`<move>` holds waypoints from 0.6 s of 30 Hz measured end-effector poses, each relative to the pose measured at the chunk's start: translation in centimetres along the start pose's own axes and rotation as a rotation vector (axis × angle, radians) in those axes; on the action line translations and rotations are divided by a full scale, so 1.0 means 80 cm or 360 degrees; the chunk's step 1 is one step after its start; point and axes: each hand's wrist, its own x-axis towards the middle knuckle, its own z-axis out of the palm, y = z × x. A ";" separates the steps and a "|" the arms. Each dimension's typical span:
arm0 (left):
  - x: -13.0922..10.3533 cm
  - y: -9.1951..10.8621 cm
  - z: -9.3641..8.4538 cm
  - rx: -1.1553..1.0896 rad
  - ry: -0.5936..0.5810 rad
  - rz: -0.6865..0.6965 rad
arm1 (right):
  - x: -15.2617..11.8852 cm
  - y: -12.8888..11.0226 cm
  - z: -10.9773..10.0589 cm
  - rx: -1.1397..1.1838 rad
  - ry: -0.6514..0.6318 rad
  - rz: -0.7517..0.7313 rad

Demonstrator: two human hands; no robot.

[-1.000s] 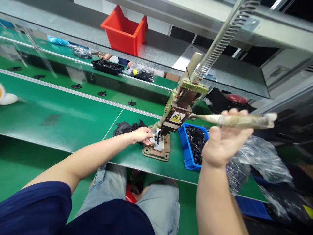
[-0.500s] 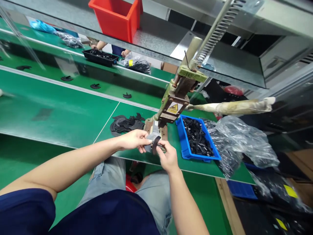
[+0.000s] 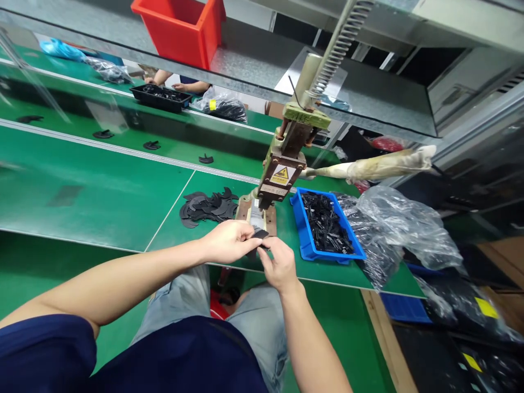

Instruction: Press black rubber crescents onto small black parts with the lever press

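Just in front of the hand press (image 3: 282, 164), both hands meet on a black curved flat piece (image 3: 259, 233). My left hand (image 3: 231, 240) pinches it from the left, between thumb and fingers. From the right, my right hand (image 3: 280, 263) closes thumb and fingertips at its edge; whether a second small part sits there is hidden. A pile of similar black curved pieces (image 3: 207, 207) lies on the green table left of the press base (image 3: 269, 220). Right of the press stands a blue bin (image 3: 313, 252) holding many small black parts (image 3: 327, 224).
The press lever (image 3: 376, 165), wrapped in whitish cloth, reaches out to the right. Clear plastic bags (image 3: 405, 229) lie beyond the blue bin. Several black parts sit along a green strip behind the table. Above is a shelf with a red bin (image 3: 184, 35). A co-worker's hands are at a black tray (image 3: 159, 98).
The curved piece has been turned between my hands and now shows flatter and darker. My fingers have come closer together. The whole view has shifted slightly.
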 end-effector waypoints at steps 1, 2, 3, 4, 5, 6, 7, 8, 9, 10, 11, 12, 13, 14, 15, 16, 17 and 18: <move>0.001 0.000 0.001 -0.0041 -0.0031 -0.0019 | -0.001 -0.001 -0.001 0.0006 0.0005 -0.0020; 0.001 -0.001 0.002 -0.0103 -0.0071 -0.0049 | -0.002 -0.003 -0.002 0.0015 0.0016 -0.0036; 0.002 -0.001 0.002 -0.0184 -0.0119 -0.0088 | -0.003 -0.005 -0.003 0.0025 0.0032 -0.0051; 0.002 -0.002 0.002 -0.0275 -0.0171 -0.0132 | -0.004 -0.008 -0.004 0.0035 0.0049 -0.0065; 0.003 -0.003 0.003 -0.0363 -0.0229 -0.0172 | -0.006 -0.011 -0.005 0.0044 0.0065 -0.0076; 0.004 -0.005 0.003 -0.0441 -0.0292 -0.0204 | -0.007 -0.013 -0.006 0.0052 0.0080 -0.0086; 0.004 -0.007 0.003 -0.0506 -0.0356 -0.0225 | -0.009 -0.015 -0.006 0.0060 0.0091 -0.0093; 0.005 -0.009 0.003 -0.0561 -0.0415 -0.0234 | -0.011 -0.016 -0.006 0.0069 0.0100 -0.0094; 0.006 -0.012 0.003 -0.0607 -0.0458 -0.0237 | -0.014 -0.016 -0.006 0.0078 0.0111 -0.0090; 0.007 -0.014 0.004 -0.0647 -0.0466 -0.0236 | -0.016 -0.015 -0.006 0.0088 0.0128 -0.0080; 0.008 -0.016 0.005 -0.0691 -0.0424 -0.0233 | -0.018 -0.013 -0.006 0.0099 0.0147 -0.0071; 0.009 -0.017 0.006 -0.0748 -0.0343 -0.0229 | -0.020 -0.012 -0.006 0.0112 0.0165 -0.0067; 0.009 -0.017 0.008 -0.0823 -0.0257 -0.0232 | -0.021 -0.009 -0.005 0.0125 0.0184 -0.0068; 0.008 -0.018 0.010 -0.0919 -0.0210 -0.0251 | -0.021 -0.007 -0.005 0.0139 0.0198 -0.0074; 0.008 -0.017 0.011 -0.1033 -0.0231 -0.0290 | -0.020 -0.005 -0.005 0.0153 0.0205 -0.0087; 0.007 -0.018 0.013 -0.1148 -0.0317 -0.0341 | -0.018 -0.003 -0.005 0.0165 0.0204 -0.0102; 0.006 -0.019 0.014 -0.1235 -0.0433 -0.0388 | -0.016 -0.001 -0.004 0.0174 0.0197 -0.0114; 0.006 -0.022 0.014 -0.1280 -0.0533 -0.0417 | -0.014 0.001 -0.004 0.0178 0.0185 -0.0118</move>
